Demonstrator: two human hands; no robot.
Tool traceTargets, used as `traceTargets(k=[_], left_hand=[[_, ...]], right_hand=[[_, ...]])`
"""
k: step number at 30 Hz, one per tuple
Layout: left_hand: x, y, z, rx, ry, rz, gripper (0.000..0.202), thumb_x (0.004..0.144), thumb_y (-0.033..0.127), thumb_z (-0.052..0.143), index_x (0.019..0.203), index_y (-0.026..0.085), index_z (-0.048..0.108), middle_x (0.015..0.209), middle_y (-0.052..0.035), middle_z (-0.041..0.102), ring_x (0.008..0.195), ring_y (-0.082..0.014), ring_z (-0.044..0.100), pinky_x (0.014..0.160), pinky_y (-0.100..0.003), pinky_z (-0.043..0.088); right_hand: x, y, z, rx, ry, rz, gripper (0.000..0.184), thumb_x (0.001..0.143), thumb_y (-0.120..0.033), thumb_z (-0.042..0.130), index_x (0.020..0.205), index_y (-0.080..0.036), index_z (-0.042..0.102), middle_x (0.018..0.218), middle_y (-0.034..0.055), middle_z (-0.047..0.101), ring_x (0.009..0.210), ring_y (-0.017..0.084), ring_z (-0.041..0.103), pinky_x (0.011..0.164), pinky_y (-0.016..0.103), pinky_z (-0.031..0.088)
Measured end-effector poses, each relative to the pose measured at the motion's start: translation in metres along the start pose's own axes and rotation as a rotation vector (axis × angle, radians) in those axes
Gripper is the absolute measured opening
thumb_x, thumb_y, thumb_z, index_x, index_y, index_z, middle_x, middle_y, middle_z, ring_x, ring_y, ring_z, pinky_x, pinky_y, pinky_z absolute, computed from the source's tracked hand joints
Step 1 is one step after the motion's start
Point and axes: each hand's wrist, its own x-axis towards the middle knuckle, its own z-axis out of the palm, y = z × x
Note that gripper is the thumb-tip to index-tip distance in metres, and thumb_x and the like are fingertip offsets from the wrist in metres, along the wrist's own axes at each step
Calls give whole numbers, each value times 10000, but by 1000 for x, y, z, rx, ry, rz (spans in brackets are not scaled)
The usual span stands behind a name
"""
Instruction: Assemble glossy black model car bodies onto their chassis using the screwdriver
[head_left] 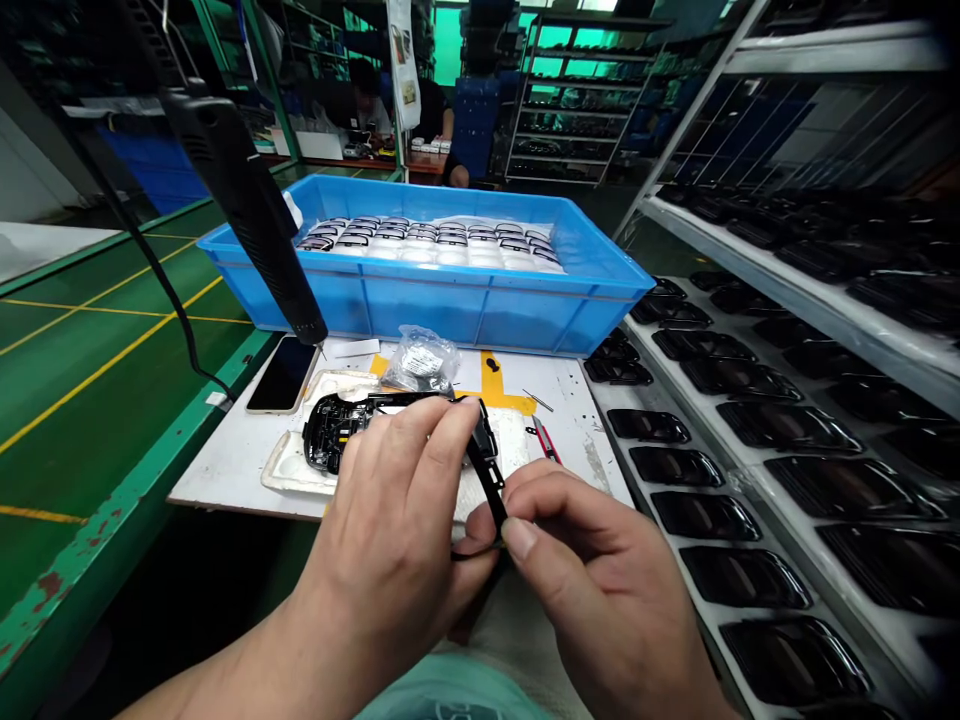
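Both hands hold a thin curved black plastic frame [491,480] above the front of the work board. My left hand [409,490] is closed around its left side, and the back of the hand covers part of it. The thumb and fingers of my right hand [577,550] pinch its lower right edge. Behind my left hand lies a black model car chassis [328,435], partly hidden, on a white foam holder [281,470]. A clear plastic bag [422,360] with a white label sits just beyond the chassis.
A black electric screwdriver [255,215] hangs at left above a phone [283,375]. A red utility knife [546,440] lies on the white board [592,420]. Behind stands a blue bin [435,305] with rows of parts. Glossy black shells [724,515] fill racks at right. People sit farther back.
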Motion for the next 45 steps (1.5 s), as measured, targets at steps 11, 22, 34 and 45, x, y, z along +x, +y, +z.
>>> traceTargets(k=[11,22,34,45], left_hand=[[-2,0,3,-130,-32,-92,691,802,152,659,1440,134,395,1375,-147,512,1268,-273,490,1085,-426,411],[-5,1,2,-365,-71,-214,726,775,104,677,1447,177,410,1390,-110,494,1310,-230,464,1116,-379,421],[-6,-2,9,-494,-137,-362,816,705,97,708,1439,280,402,1430,-54,465,1288,-217,478,1089,-366,444],[-7,2,10,-523,-198,-404,810,704,117,724,1429,297,411,1425,-56,475,1233,-229,518,1044,-376,479]], right_hand=[[-1,0,3,36,40,-26,103,833,-193,618,731,-196,634,766,7,641,706,121,638,646,207,541],[-3,4,4,48,8,-94,146,890,-231,644,749,-195,642,763,12,621,705,114,610,630,198,509],[-8,13,-1,64,-108,-85,76,912,-203,649,972,-232,687,959,28,652,886,134,656,793,247,550],[-2,7,-5,114,-121,55,81,894,-222,668,819,-212,697,826,-2,647,754,99,615,681,195,505]])
